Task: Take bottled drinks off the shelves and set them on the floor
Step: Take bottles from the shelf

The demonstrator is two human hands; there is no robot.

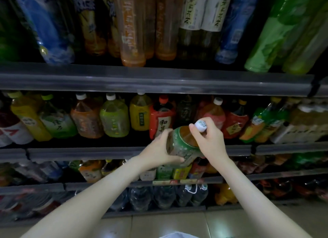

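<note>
A large tea bottle (182, 143) with a green label, brown liquid and a white cap is tilted in the air in front of the middle shelf (124, 153). My left hand (159, 151) grips its lower body from the left and underneath. My right hand (209, 138) pinches its neck just below the cap. Behind it, a red-labelled bottle (160, 117) and a row of other large drinks stand on the shelf. A strip of pale tiled floor (230, 221) shows at the bottom.
The upper shelf (159, 78) carries tall bottles in orange, blue, white and green. Lower shelves hold smaller bottles and cartons, and dark water bottles (165, 197) stand on the lowest level. White cloth (174, 235) shows at the bottom edge.
</note>
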